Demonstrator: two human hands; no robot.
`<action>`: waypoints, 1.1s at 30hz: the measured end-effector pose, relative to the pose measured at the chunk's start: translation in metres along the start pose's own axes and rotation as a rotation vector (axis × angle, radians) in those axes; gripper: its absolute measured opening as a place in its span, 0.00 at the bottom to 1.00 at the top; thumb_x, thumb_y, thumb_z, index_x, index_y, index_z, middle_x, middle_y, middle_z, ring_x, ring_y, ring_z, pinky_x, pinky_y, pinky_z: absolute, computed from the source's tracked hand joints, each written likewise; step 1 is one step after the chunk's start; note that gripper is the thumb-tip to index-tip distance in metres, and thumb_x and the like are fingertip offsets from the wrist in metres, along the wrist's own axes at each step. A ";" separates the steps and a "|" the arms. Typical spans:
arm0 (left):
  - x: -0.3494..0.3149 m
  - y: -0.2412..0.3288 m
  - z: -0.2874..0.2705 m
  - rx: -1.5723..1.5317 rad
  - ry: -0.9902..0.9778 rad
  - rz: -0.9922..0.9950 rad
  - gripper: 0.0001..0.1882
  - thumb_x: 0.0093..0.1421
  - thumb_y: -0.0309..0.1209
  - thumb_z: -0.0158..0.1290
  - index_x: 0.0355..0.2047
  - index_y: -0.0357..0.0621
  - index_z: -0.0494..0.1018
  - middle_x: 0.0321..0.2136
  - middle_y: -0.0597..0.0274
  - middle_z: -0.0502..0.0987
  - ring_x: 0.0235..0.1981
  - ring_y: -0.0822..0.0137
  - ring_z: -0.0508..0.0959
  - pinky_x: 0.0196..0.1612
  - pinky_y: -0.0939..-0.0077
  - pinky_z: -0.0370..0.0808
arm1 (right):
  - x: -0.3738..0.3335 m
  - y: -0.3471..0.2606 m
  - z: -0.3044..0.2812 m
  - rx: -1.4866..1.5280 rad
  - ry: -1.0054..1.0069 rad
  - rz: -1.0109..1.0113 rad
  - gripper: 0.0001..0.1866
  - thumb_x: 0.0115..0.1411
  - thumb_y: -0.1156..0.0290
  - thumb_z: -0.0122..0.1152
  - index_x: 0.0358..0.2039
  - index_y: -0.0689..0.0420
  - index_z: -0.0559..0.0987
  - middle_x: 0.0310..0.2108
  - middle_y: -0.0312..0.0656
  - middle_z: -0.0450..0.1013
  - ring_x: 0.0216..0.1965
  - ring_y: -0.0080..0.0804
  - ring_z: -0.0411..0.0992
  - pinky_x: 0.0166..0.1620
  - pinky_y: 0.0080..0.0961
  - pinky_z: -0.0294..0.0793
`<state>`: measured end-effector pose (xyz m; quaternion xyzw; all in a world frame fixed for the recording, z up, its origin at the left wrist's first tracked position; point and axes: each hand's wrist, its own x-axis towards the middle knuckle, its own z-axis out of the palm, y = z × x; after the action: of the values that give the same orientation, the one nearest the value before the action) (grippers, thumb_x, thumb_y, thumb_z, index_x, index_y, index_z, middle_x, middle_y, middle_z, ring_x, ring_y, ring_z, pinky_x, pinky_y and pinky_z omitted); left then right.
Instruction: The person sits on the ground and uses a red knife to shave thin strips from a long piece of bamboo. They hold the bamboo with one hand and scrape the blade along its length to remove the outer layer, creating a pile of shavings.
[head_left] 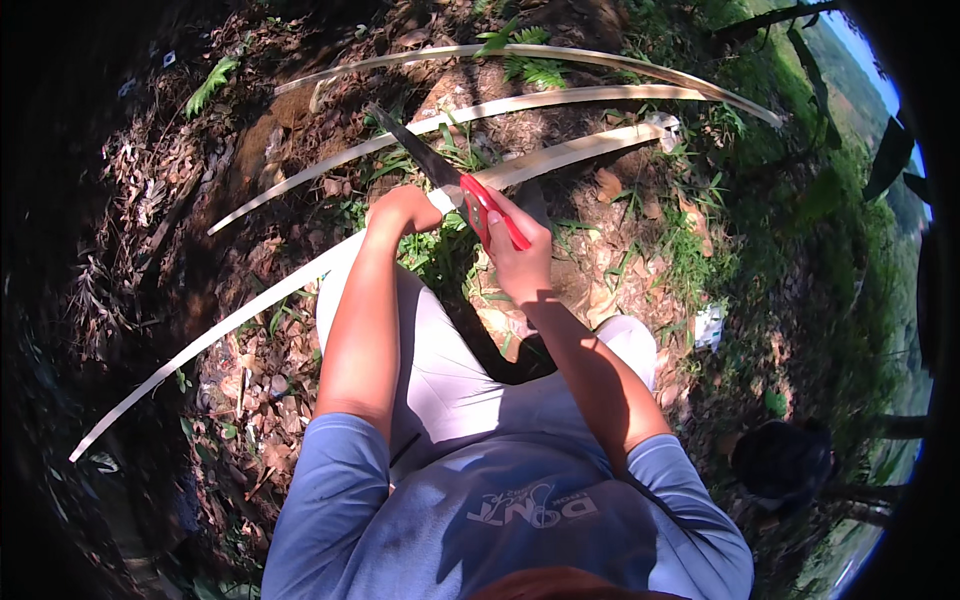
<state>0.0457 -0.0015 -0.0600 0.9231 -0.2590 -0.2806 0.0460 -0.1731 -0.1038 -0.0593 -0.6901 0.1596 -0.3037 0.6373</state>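
A long pale wooden strip (250, 308) runs from the lower left up to the right across my front. My left hand (405, 209) is closed round it near its middle. In my right hand (525, 257) is the red handle of a hand saw (430, 160), gripped just right of my left hand. Its dark blade points up and to the left, lying across the strip close to my left fist. How deep the teeth sit in the wood is hidden. Beyond lie two more pale strips, a middle one (460, 112) and a far one (450, 52).
Dry brown leaves (265, 415) and green grass (690, 250) cover the ground. A white scrap (709, 327) lies right of my knee. At the lower right is a dark object (780, 460) I cannot make out. Greenery and a slope fill the right side.
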 end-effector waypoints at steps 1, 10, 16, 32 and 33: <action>-0.001 -0.001 -0.001 0.009 -0.005 -0.025 0.26 0.49 0.40 0.58 0.45 0.33 0.85 0.47 0.36 0.85 0.51 0.44 0.87 0.54 0.59 0.81 | 0.010 0.005 0.012 0.017 0.006 -0.058 0.21 0.76 0.68 0.60 0.65 0.64 0.79 0.48 0.44 0.85 0.46 0.22 0.81 0.50 0.22 0.79; -0.011 -0.003 -0.003 -0.016 -0.007 -0.045 0.26 0.46 0.38 0.59 0.43 0.32 0.86 0.44 0.38 0.86 0.48 0.46 0.87 0.52 0.59 0.82 | -0.019 0.008 -0.008 0.049 -0.108 0.116 0.24 0.76 0.69 0.59 0.70 0.62 0.76 0.44 0.39 0.83 0.41 0.18 0.77 0.45 0.19 0.76; -0.016 -0.008 -0.010 -0.091 -0.081 -0.057 0.24 0.42 0.35 0.60 0.38 0.33 0.86 0.44 0.42 0.87 0.45 0.50 0.87 0.50 0.60 0.82 | -0.122 -0.023 -0.090 -0.028 -0.128 0.289 0.26 0.76 0.70 0.58 0.72 0.60 0.74 0.34 0.30 0.75 0.29 0.11 0.66 0.33 0.13 0.65; -0.007 0.002 -0.001 0.030 -0.040 -0.012 0.27 0.52 0.37 0.55 0.51 0.39 0.85 0.52 0.41 0.85 0.56 0.47 0.85 0.60 0.57 0.80 | -0.046 -0.010 -0.026 -0.025 -0.090 0.098 0.24 0.78 0.66 0.57 0.70 0.59 0.76 0.36 0.33 0.80 0.35 0.17 0.73 0.41 0.19 0.76; -0.006 0.001 0.000 0.038 -0.011 -0.008 0.27 0.52 0.37 0.56 0.51 0.40 0.86 0.52 0.41 0.85 0.56 0.45 0.85 0.60 0.56 0.80 | -0.025 -0.006 -0.009 -0.074 -0.059 0.024 0.23 0.77 0.66 0.58 0.69 0.60 0.77 0.39 0.36 0.82 0.38 0.18 0.75 0.44 0.20 0.77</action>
<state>0.0417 0.0008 -0.0570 0.9233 -0.2610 -0.2807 0.0261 -0.1989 -0.0954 -0.0591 -0.7200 0.1603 -0.2692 0.6192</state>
